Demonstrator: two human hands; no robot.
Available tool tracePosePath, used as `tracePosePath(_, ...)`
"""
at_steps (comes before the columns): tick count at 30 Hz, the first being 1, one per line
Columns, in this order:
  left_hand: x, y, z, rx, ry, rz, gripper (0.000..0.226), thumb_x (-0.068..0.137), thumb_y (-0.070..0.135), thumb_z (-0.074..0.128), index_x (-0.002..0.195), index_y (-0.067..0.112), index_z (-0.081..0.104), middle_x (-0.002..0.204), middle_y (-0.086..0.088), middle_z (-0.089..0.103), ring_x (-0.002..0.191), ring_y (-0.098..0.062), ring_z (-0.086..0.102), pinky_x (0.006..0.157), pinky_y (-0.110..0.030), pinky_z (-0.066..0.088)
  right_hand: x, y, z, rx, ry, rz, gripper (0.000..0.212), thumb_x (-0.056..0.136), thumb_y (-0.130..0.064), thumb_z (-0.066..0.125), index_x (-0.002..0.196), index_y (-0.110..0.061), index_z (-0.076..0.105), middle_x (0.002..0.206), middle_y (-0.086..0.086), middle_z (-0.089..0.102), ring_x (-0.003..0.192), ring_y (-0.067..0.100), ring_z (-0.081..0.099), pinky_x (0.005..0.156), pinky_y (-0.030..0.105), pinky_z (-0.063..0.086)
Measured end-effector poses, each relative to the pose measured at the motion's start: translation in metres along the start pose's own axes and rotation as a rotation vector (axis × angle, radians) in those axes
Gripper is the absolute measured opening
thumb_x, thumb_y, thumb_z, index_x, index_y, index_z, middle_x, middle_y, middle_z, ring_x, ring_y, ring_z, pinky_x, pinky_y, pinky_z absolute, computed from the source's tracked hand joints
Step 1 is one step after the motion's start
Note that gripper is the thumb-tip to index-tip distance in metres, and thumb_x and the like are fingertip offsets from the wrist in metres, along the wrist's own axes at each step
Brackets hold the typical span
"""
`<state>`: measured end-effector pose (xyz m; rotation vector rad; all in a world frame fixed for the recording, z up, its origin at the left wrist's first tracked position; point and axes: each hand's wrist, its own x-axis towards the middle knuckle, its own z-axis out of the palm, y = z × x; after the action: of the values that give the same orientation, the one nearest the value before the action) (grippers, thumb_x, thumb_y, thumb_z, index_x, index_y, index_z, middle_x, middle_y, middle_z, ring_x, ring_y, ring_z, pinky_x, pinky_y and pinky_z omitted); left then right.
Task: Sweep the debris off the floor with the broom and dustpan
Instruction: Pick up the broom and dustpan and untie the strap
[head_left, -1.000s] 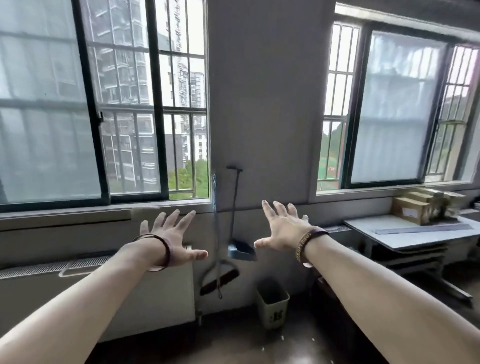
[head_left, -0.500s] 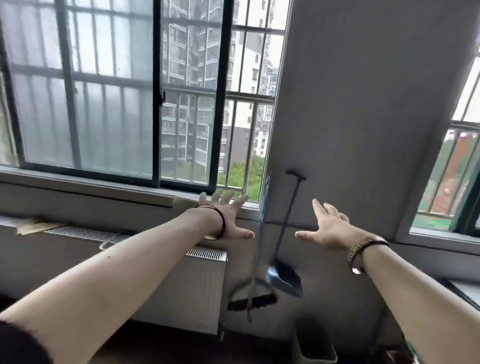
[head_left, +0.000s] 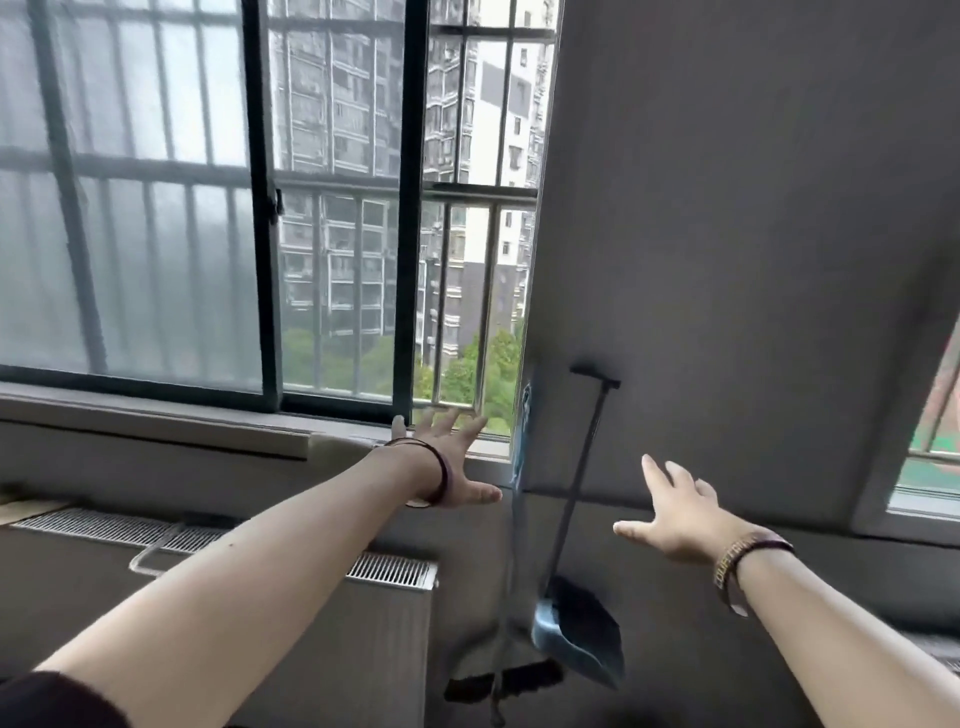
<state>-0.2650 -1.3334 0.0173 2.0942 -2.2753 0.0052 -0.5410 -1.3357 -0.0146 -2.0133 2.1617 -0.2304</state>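
Blue dustpan (head_left: 582, 631): it sits low against the grey wall (head_left: 727, 260). Its long dark handle slants up to a short crossbar grip at the top. Neither hand touches it.
Broom (head_left: 506, 680): it stands just left of the dustpan, dark bristles at the bottom. The thin handle runs up the wall corner to a blue-wrapped top beside the window. The lower part is blurred, so I cannot tell whether it hangs or rests on the floor.
Left hand (head_left: 447, 460): fingers straight and spread, holding nothing. It is level with the window sill (head_left: 156, 415), near the top of the broom handle but apart from it.
Right hand (head_left: 675, 519): fingers straight and spread, holding nothing. It is to the right of the dustpan handle, with a clear gap between.
Step in hand: reaching for both tools. By my reading, no sweeping has started, and no debris is in view.
Recommended grip: wrap the left fingers round the upper broom handle, below the blue wrap. Wrap the right fingers round the dustpan handle just under the crossbar.
Removal: lift each tool straight away from the wall. The two handles stand close together and may snag.
Caution: the pan is probably bottom-heavy, so expect it to swing once freed.
Clearance: a radiator (head_left: 270, 613) stands to the left below the sill. Keep the bristles off it when turning.
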Motion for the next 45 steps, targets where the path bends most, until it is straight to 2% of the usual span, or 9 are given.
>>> tracePosePath(17,0.359,-0.009,0.062,-0.140,-0.015,0.156,0.097,0.074,0.074,0.048,0.148,0.038,-0.003,0.159,0.001,0.001,0.147,-0.026,0.000,0.116,-0.055,0.005,0.299,-0.021,0.008,-0.066,-0.009,0.155,0.096,0.086,-0.054,0.056,0.151,-0.028,-0.010,0.159,0.004,-0.003,0.146,0.035,-0.001,0.115,0.051,0.020)
tracePosePath(20,0.408,-0.006,0.075,-0.235,0.019,0.153,0.089,0.080,0.061,0.054,0.149,0.025,0.011,0.153,-0.007,0.026,0.140,-0.030,0.026,0.113,-0.046,0.025,0.338,-0.032,0.011,-0.085,-0.028,0.181,0.091,0.088,-0.052,0.055,0.152,-0.021,-0.002,0.158,0.012,0.009,0.144,0.039,0.010,0.114,0.046,0.023)
tracePosePath(22,0.434,0.001,0.089,-0.366,0.056,0.115,0.073,0.085,0.049,0.057,0.141,0.014,0.027,0.141,-0.012,0.044,0.128,-0.030,0.045,0.106,-0.038,0.038,0.361,-0.033,0.015,-0.094,-0.001,0.234,0.080,0.090,-0.048,0.054,0.148,-0.011,0.014,0.152,0.015,0.024,0.140,0.038,0.025,0.110,0.042,0.030)
tracePosePath(24,0.454,0.009,0.098,-0.484,0.048,0.052,0.060,0.087,0.044,0.058,0.132,0.012,0.035,0.132,-0.013,0.052,0.119,-0.031,0.053,0.100,-0.037,0.043,0.386,-0.032,0.017,-0.061,0.030,0.254,0.067,0.092,-0.044,0.052,0.141,-0.007,0.026,0.146,0.017,0.033,0.133,0.035,0.037,0.106,0.040,0.035)
tracePosePath(28,0.482,0.021,0.110,-0.518,0.040,-0.001,0.049,0.087,0.042,0.058,0.122,0.014,0.039,0.122,-0.011,0.059,0.112,-0.033,0.058,0.097,-0.039,0.046,0.425,-0.024,0.027,0.048,0.057,0.276,0.064,0.090,-0.041,0.056,0.137,-0.005,0.030,0.139,0.017,0.040,0.128,0.032,0.043,0.104,0.039,0.038)
tracePosePath(32,0.513,0.031,0.122,-0.564,0.045,-0.021,0.046,0.087,0.038,0.058,0.121,0.014,0.040,0.121,-0.011,0.060,0.111,-0.032,0.058,0.095,-0.038,0.046,0.465,-0.013,0.048,0.245,0.085,0.275,0.053,0.084,-0.036,0.057,0.124,-0.010,0.034,0.123,0.015,0.056,0.109,0.034,0.059,0.090,0.039,0.050)
tracePosePath(35,0.527,0.036,0.132,-0.530,0.068,-0.062,0.041,0.087,0.037,0.057,0.117,0.014,0.040,0.116,-0.012,0.062,0.107,-0.034,0.059,0.092,-0.039,0.048,0.492,-0.006,0.061,0.379,0.152,0.277,0.041,0.092,-0.033,0.052,0.119,-0.006,0.037,0.118,0.018,0.060,0.108,0.037,0.059,0.085,0.038,0.049)
tracePosePath(39,0.534,0.040,0.137,-0.556,0.153,-0.032,0.020,0.089,0.020,0.049,0.095,0.012,0.032,0.095,-0.016,0.059,0.095,-0.038,0.059,0.075,-0.033,0.042,0.514,0.002,0.068,0.445,0.217,0.263,0.031,0.098,-0.028,0.045,0.115,-0.003,0.042,0.114,0.021,0.061,0.106,0.039,0.059,0.081,0.039,0.046)
tracePosePath(45,0.532,0.044,0.136,-0.706,0.212,0.024,0.018,0.086,0.010,0.048,0.094,0.010,0.032,0.088,-0.010,0.048,0.084,-0.034,0.054,0.070,-0.031,0.037,0.524,0.008,0.062,0.455,0.201,0.226,0.031,0.097,-0.027,0.046,0.114,-0.001,0.046,0.113,0.020,0.062,0.104,0.038,0.060,0.086,0.043,0.050)
